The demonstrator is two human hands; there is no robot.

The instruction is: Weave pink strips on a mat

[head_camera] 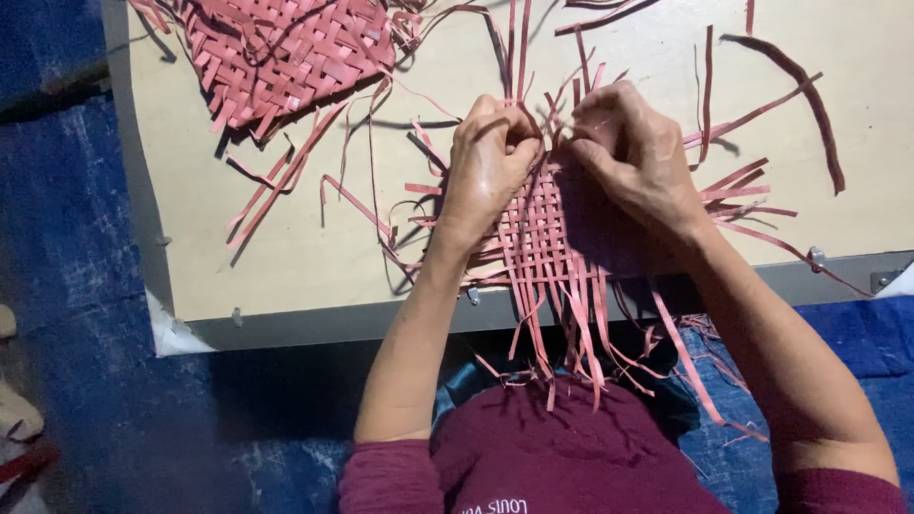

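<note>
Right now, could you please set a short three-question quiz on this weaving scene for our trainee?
1. True or false: the left hand and right hand both grip strips at the far edge of the half-woven pink mat.
2. Where does the finished woven piece lie? A) on the blue floor covering B) at the board's far left corner C) in the person's lap
3. Fill in: the loose dark strip lies on the pale ____.

Key: 1 true; 2 B; 3 board.
</note>
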